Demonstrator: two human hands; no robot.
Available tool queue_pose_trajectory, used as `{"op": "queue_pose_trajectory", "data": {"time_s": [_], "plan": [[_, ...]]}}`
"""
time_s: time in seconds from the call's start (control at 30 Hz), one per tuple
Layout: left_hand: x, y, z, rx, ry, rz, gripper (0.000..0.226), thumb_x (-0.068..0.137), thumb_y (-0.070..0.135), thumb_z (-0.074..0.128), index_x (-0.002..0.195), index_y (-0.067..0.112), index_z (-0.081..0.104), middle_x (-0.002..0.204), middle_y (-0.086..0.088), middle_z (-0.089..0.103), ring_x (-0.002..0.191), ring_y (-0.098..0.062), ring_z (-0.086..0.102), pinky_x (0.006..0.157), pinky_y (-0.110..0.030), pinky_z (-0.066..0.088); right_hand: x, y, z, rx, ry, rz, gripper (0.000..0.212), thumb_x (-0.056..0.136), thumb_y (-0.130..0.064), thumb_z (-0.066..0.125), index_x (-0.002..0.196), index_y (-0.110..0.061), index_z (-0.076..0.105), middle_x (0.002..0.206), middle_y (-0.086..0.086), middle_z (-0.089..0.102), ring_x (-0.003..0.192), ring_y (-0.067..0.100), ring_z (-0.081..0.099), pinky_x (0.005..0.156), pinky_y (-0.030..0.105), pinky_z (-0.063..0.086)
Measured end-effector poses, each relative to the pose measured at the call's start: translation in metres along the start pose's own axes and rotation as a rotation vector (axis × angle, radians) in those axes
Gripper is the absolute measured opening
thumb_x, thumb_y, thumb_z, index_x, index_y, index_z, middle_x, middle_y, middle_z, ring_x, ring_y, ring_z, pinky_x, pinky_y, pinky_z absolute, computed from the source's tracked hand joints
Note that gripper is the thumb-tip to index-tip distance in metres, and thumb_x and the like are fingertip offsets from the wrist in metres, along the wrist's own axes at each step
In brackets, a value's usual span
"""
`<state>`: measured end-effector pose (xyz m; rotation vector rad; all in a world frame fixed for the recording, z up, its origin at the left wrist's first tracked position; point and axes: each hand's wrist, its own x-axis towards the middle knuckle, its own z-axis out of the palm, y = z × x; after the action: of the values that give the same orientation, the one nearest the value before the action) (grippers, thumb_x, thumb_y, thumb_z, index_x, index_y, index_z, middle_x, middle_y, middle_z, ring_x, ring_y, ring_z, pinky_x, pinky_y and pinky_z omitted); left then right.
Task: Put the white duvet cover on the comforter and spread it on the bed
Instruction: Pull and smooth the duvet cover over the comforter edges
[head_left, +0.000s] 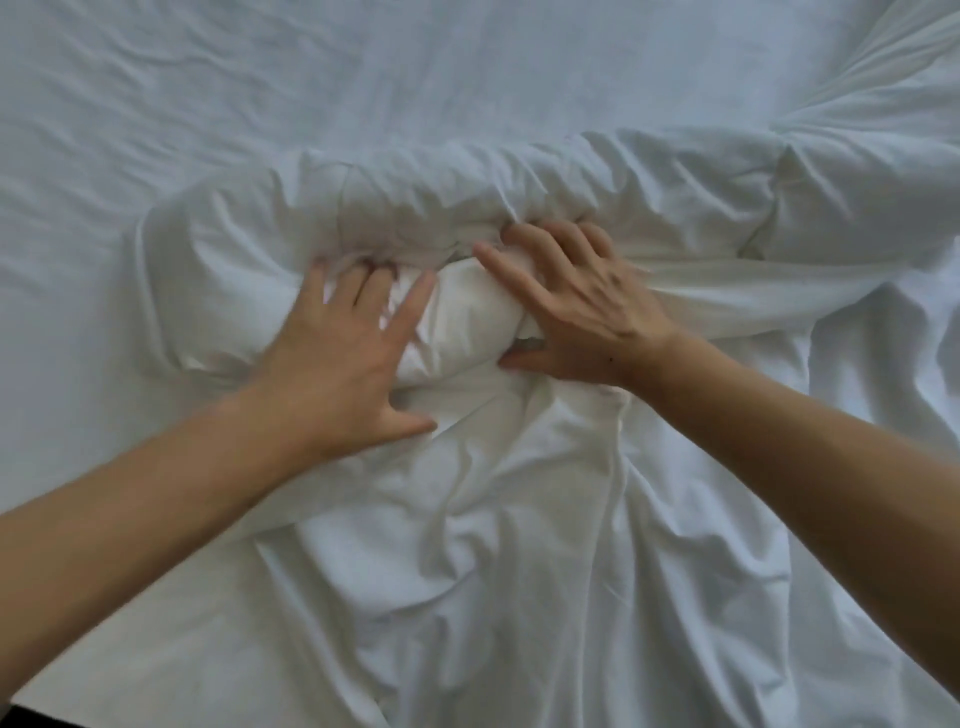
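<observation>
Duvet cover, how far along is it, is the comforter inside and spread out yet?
Done: little that shows; the duvet cover lies wrinkled over the bed. In hand: the left hand presses with spread fingers and the right hand grips a bunched roll across the middle. Whether the comforter is inside cannot be told. Left: unrolling, flattening and spreading.
</observation>
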<state>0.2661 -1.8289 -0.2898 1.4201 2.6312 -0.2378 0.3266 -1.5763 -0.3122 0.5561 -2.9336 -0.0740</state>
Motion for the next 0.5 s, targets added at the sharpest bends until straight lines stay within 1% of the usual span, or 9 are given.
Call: {"op": "queue_pose_trajectory", "data": {"time_s": [0.07, 0.1, 0.13, 0.2, 0.27, 0.3, 0.37, 0.43, 0.5], "plan": [[-0.009, 0.015, 0.017, 0.139, -0.127, -0.057, 0.127, 0.061, 0.080, 0.046, 0.150, 0.006, -0.005, 0.147, -0.034, 0.025, 0.137, -0.045, 0.027, 0.109, -0.065, 0.015, 0.009, -0.003, 0.005, -0.027, -0.046, 0.061, 0.104, 0.063, -0.056, 0.077, 0.145, -0.011, 0.032, 0.129, 0.022, 0.052, 0.111, 0.038, 0.051, 0.090, 0.046, 0.041], [-0.010, 0.019, 0.022, 0.159, -0.161, -0.092, 0.129, 0.063, 0.078, 0.051, 0.149, 0.006, -0.011, 0.147, -0.034, 0.023, 0.137, -0.044, 0.026, 0.109, -0.064, 0.016, 0.011, -0.003, 0.007, -0.038, -0.074, 0.091, 0.100, 0.065, -0.051, 0.078, 0.145, -0.011, 0.034, 0.125, 0.022, 0.054, 0.107, 0.038, 0.053, 0.087, 0.045, 0.044], [-0.006, 0.019, 0.022, 0.160, -0.172, -0.131, 0.127, 0.067, 0.073, 0.057, 0.149, 0.006, -0.013, 0.142, -0.033, 0.029, 0.131, -0.043, 0.033, 0.105, -0.059, 0.025, 0.013, -0.004, 0.008, -0.054, -0.087, 0.112, 0.090, 0.068, -0.044, 0.077, 0.141, -0.010, 0.039, 0.117, 0.020, 0.058, 0.099, 0.037, 0.057, 0.081, 0.044, 0.046], [0.008, 0.018, 0.018, 0.153, -0.148, -0.169, 0.113, 0.073, 0.051, 0.070, 0.151, 0.005, 0.003, 0.120, -0.025, 0.048, 0.105, -0.038, 0.051, 0.083, -0.044, 0.041, 0.019, -0.005, 0.007, -0.107, -0.047, 0.144, 0.054, 0.074, -0.026, 0.069, 0.123, -0.009, 0.055, 0.093, 0.016, 0.062, 0.077, 0.035, 0.060, 0.062, 0.037, 0.045], [0.018, 0.010, 0.004, 0.138, -0.117, -0.149, 0.082, 0.068, 0.022, 0.076, 0.140, 0.003, 0.040, 0.095, -0.022, 0.057, 0.079, -0.036, 0.057, 0.062, -0.037, 0.040, 0.029, -0.005, 0.002, -0.032, -0.060, 0.198, 0.029, 0.075, -0.012, 0.063, 0.103, -0.006, 0.061, 0.080, 0.014, 0.061, 0.066, 0.036, 0.060, 0.051, 0.033, 0.035], [0.022, 0.002, -0.003, 0.137, -0.069, -0.117, 0.062, 0.067, 0.010, 0.074, 0.125, 0.001, 0.054, 0.086, -0.022, 0.058, 0.070, -0.037, 0.058, 0.055, -0.036, 0.038, 0.033, -0.005, 0.000, 0.025, -0.060, 0.243, 0.024, 0.075, -0.007, 0.063, 0.099, -0.005, 0.059, 0.079, 0.015, 0.061, 0.065, 0.037, 0.060, 0.050, 0.033, 0.032], [0.031, -0.021, -0.016, 0.122, 0.086, -0.074, 0.032, 0.071, -0.004, 0.066, 0.102, -0.003, 0.058, 0.077, -0.027, 0.056, 0.062, -0.040, 0.057, 0.050, -0.035, 0.032, 0.039, -0.004, -0.003, 0.078, -0.003, 0.334, 0.024, 0.070, -0.004, 0.067, 0.091, -0.004, 0.056, 0.075, 0.014, 0.059, 0.059, 0.036, 0.059, 0.047, 0.031, 0.031], [0.043, -0.046, -0.036, 0.169, 0.257, -0.013, 0.016, 0.082, -0.004, 0.052, 0.098, -0.004, 0.055, 0.077, -0.031, 0.053, 0.063, -0.042, 0.056, 0.052, -0.036, 0.027, 0.048, -0.002, -0.007, 0.071, 0.089, 0.392, 0.032, 0.062, -0.007, 0.075, 0.088, -0.005, 0.057, 0.071, 0.013, 0.057, 0.053, 0.034, 0.057, 0.045, 0.028, 0.030], [0.051, -0.067, -0.047, 0.236, 0.351, 0.001, 0.020, 0.089, 0.000, 0.040, 0.102, -0.002, 0.054, 0.084, -0.031, 0.052, 0.071, -0.043, 0.055, 0.056, -0.039, 0.025, 0.062, 0.002, -0.010, 0.028, 0.174, 0.414, 0.039, 0.058, -0.012, 0.078, 0.092, -0.006, 0.059, 0.074, 0.012, 0.059, 0.057, 0.034, 0.059, 0.046, 0.027, 0.026]]}}
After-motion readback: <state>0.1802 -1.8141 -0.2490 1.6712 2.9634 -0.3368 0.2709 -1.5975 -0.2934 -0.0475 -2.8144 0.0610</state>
